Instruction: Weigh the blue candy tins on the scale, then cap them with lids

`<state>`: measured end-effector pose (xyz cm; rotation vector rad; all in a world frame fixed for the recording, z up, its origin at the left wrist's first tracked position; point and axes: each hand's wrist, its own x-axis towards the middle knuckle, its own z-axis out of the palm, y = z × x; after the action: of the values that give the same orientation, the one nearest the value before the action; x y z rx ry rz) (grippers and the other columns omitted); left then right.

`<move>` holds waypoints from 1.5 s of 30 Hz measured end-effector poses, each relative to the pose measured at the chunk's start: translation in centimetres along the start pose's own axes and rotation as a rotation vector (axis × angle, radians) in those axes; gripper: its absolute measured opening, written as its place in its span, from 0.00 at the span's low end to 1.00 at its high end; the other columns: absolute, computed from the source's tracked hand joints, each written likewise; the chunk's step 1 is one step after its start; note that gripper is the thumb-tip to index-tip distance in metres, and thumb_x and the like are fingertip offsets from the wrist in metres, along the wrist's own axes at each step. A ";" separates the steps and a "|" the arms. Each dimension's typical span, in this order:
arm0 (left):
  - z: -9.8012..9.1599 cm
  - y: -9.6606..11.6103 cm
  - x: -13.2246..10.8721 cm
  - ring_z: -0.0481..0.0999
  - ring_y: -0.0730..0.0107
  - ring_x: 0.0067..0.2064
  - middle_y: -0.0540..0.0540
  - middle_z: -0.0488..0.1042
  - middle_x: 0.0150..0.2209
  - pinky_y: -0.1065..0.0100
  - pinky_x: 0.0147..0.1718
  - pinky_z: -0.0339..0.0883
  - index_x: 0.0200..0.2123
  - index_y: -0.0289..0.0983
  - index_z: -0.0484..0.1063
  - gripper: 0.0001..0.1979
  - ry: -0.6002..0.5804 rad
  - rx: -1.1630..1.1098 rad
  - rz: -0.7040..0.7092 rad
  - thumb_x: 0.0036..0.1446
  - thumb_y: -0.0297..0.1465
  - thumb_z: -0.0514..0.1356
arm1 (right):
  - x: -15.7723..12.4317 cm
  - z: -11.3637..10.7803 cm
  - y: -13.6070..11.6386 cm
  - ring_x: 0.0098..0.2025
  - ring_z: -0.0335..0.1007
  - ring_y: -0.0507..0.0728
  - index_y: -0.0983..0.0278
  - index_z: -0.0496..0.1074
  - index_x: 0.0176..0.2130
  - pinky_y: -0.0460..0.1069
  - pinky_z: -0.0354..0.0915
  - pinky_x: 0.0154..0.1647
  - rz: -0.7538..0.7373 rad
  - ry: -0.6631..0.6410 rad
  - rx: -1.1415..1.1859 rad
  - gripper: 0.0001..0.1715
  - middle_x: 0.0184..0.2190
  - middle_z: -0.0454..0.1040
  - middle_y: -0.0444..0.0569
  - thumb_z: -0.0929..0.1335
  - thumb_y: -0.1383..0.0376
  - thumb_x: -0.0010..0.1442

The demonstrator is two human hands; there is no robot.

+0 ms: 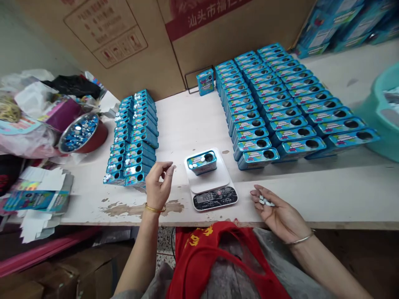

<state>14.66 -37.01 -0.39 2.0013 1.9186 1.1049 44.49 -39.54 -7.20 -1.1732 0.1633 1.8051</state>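
A white digital scale (220, 178) lies before me, its display showing digits that look like 1453. On its plate rests a blue candy tin (203, 168) with a round hole in the top and a few white candies on its lid. Left of the scale, my left hand (158, 185) hovers with fingers curled and the thumb near the index fingertip; no item shows between them. To the right, my right hand (279, 214) is palm up, its fingers bent around several small white candies (265, 201).
Rows of blue tins (274, 104) fill the right; two more rows (134, 137), many topped with white candies, stand left. A bowl of blue wrapped sweets (81, 132) and flat cartons (40, 199) lie far left. A teal basin (378, 112) is at right, a large cardboard box (124, 45) behind.
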 end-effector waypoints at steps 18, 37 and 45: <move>1.0 2.2 -1.5 0.62 0.54 0.57 0.37 0.65 0.56 0.52 0.54 0.54 0.54 0.39 0.66 0.22 -0.088 0.316 0.365 0.57 0.40 0.58 | -1.8 2.8 0.2 0.42 0.76 0.57 0.73 0.73 0.42 0.46 0.74 0.39 0.096 -0.060 0.044 0.14 0.39 0.77 0.62 0.61 0.75 0.59; 6.4 9.0 -4.5 0.69 0.66 0.39 0.42 0.71 0.40 0.67 0.37 0.66 0.50 0.36 0.67 0.15 -0.514 0.073 0.485 0.62 0.34 0.51 | -3.1 4.3 1.3 0.39 0.76 0.54 0.70 0.72 0.47 0.46 0.73 0.38 0.278 -0.281 0.125 0.18 0.41 0.78 0.56 0.59 0.64 0.65; 9.3 10.2 -7.9 0.69 0.70 0.36 0.46 0.68 0.40 0.72 0.25 0.62 0.43 0.38 0.66 0.09 -0.749 0.172 0.451 0.61 0.30 0.49 | -4.1 0.9 1.9 0.43 0.75 0.56 0.67 0.74 0.42 0.50 0.72 0.45 0.330 -0.210 0.115 0.11 0.40 0.78 0.51 0.66 0.71 0.58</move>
<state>29.12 -42.54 -4.29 2.5138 1.2374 0.1563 42.81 -42.71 -4.21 -0.9074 0.3504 2.1630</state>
